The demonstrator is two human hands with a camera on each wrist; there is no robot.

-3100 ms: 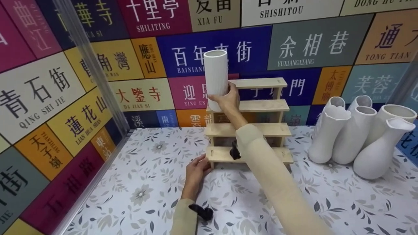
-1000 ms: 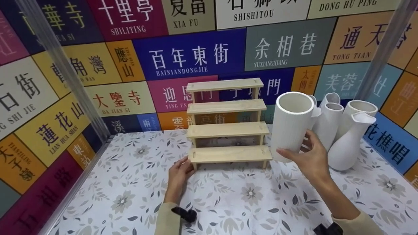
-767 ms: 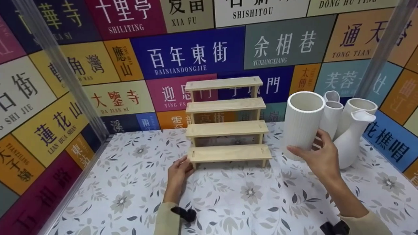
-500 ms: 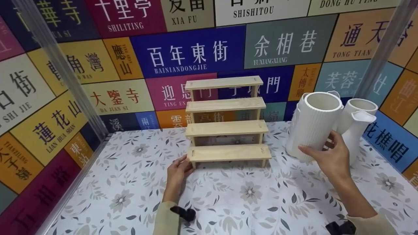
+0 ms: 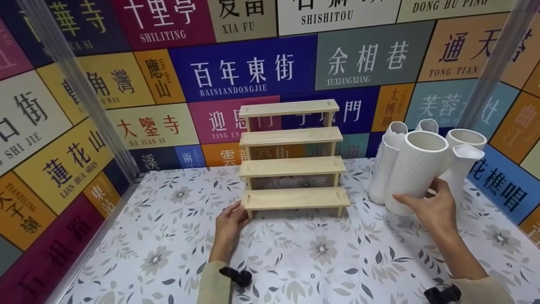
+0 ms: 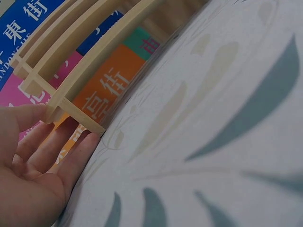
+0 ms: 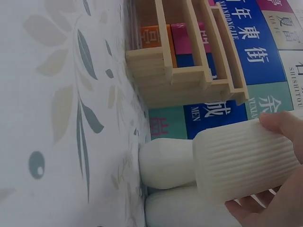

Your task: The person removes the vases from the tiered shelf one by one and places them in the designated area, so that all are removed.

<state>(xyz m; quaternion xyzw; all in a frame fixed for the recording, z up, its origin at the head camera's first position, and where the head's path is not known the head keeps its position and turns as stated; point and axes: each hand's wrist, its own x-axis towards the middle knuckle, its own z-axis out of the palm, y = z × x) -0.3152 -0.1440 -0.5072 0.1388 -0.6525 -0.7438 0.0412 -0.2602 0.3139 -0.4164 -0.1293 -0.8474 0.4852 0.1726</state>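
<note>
My right hand (image 5: 438,209) grips a white, vertically ribbed cylindrical vase (image 5: 411,175) low on its body, thumb on the near side. The vase leans slightly, and in the right wrist view the base of the ribbed vase (image 7: 246,158) shows a gap from the tablecloth. It overlaps a group of white vases, partly hiding them. My left hand (image 5: 228,221) holds the front left corner of a four-tier wooden stand (image 5: 293,166). In the left wrist view, the thumb (image 6: 33,116) touches the shelf end, with the other fingers beside the leg.
Around the ribbed vase stand a wavy-rimmed vase (image 5: 382,173), a wide-mouthed vase (image 5: 474,137) and a narrow-necked vase (image 5: 457,181). Behind the stand rises a wall of colourful signs (image 5: 253,69). A floral cloth (image 5: 295,261) covers the table.
My right hand has carried the ribbed vase from the stand's upper left, rightward and down to the other vases. My left hand has stayed at the stand's corner. The head view has shifted.
</note>
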